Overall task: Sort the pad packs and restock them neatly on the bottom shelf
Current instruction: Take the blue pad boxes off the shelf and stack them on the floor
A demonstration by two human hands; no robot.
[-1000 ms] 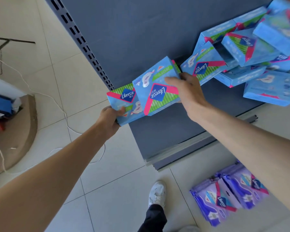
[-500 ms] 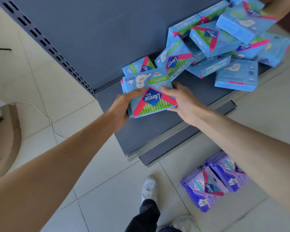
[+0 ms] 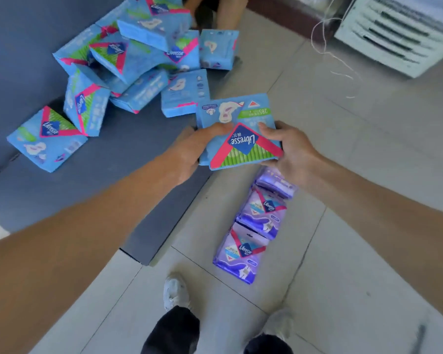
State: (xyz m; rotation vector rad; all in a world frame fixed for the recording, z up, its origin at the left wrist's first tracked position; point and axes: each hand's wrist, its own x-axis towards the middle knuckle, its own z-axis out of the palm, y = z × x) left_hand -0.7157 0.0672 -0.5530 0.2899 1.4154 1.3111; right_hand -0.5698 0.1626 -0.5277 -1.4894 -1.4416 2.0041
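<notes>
Head view is showing both hands gripping a blue stack [image 3: 241, 129] from either side. The left hand [image 3: 193, 149] is curling round its left edge with the thumb lying across the top. The right hand [image 3: 292, 152] is clasping the right edge, thumb on top and fingers underneath. A second edge is peeking out beneath the top pack, so it is probably two packs pressed together.

A second ago each hand was holding one blue pack, apart from the other. Half a second ago the hands were bringing them together over the shelf [image 3: 74, 195]. Now the pair is sitting squared up as one bundle, and it is hanging in the air over the shelf's front edge, just above the purple packs [image 3: 256, 221] lying in a row on the floor [image 3: 356, 175]. The view is also swinging right, so the blue pile [image 3: 138, 60] is now showing at upper left, jumbled and leaning at all angles on the shelf. One lone pack [image 3: 46, 139] is lying flat to its left.

Sorting seems to be moving from picking packs out to gathering them by colour. Restocking looks barely begun: the pile is waiting to be straightened, and the purple packs are lying off the shelf altogether.
</notes>
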